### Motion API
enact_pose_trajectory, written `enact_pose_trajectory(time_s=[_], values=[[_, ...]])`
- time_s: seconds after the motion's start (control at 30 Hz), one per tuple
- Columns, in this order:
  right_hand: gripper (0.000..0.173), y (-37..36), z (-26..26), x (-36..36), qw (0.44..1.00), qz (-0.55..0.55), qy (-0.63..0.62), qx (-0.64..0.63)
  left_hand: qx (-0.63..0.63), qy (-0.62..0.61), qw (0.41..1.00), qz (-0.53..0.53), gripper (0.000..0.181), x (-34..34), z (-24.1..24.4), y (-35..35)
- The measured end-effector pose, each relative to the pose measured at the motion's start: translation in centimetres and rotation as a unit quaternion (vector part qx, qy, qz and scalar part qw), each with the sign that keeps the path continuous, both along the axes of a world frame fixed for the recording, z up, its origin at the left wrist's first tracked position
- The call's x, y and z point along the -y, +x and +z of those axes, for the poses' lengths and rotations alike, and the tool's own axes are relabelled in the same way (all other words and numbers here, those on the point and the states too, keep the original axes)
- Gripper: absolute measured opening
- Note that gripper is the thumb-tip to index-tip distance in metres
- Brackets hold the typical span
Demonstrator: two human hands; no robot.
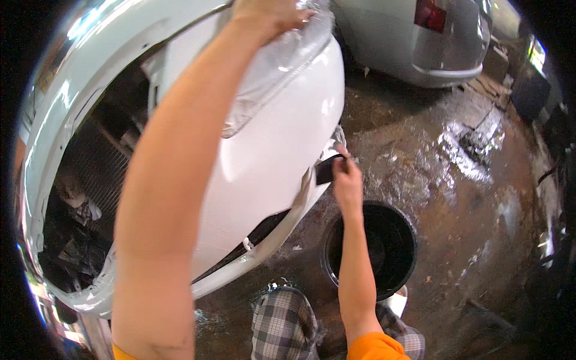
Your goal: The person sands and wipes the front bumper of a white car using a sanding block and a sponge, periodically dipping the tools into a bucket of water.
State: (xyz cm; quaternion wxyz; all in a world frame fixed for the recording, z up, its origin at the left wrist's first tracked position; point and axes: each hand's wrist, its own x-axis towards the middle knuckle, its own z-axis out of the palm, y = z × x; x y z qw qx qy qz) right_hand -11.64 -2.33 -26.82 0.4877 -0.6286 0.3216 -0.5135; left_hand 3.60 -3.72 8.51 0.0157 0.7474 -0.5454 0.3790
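Note:
My right hand (347, 177) grips a flat black pad (327, 170), perhaps abrasive. The pad lies against the lower edge of a white car body panel (274, 162), beside a narrow dark gap (265, 227). Clear plastic film (270, 72) covers the upper part of that panel. Stretched across the panel, my left arm reaches to the top edge of the picture. There my left hand (270, 15) is at the film, partly cut off, and its grip is unclear.
Below my right hand stands a round black bucket (396, 252) on the wet, stained floor (450, 234). A dark opening (81, 189) in the car body is at left. Another vehicle (382, 40) with a red tail light (430, 15) stands upper right. My plaid-covered knee (283, 324) is near the bucket.

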Motion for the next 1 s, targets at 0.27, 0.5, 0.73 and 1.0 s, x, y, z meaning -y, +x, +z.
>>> enact_pose_trajectory(time_s=[0.27,0.5,0.73,1.0], values=[[0.03,-7.0,-3.5,-2.0,0.839,-0.173,0.413,0.308,0.148,0.34,0.917,-0.146,0.057,-6.2,-16.6,-2.6],[0.029,-11.0,1.0,-0.4,0.79,-0.142,0.43,0.412,0.208,0.275,0.938,0.016,0.055,6.8,-13.1,-3.0],[0.031,-15.6,1.2,2.0,0.755,-0.231,0.422,0.446,0.257,0.347,0.896,-0.107,0.052,-0.2,-23.8,-3.0],[0.066,-20.5,-5.9,7.1,0.9,-0.276,0.337,0.006,-0.379,0.301,0.849,-0.212,0.034,-7.8,-34.3,-18.3]])
